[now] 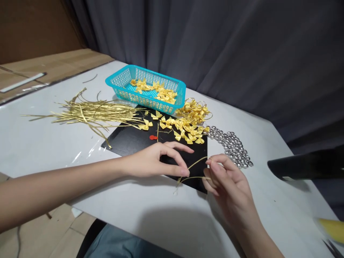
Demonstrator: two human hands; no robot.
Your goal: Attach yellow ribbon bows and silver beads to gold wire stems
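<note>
A thin gold cord [197, 163] runs between my two hands over the front corner of a black mat [120, 138]. My left hand [166, 159] pinches it between thumb and index finger, the other fingers spread. My right hand [228, 182] has its fingertips closed on the cord's other side, where it forms two strands. Below my left fingertips hangs a knotted part with a small clear piece [176, 191]. Yellow ribbon bows [188, 129] lie on the mat behind my hands, near a small red piece [153, 137].
A turquoise basket [129, 95] holding yellow bows stands at the back. Many gold cords [91, 114] lie at left. Silver beads [233, 147] are spread right of the mat. A dark cylinder [306, 165] lies at right, with scissors [331, 247] at the lower right edge.
</note>
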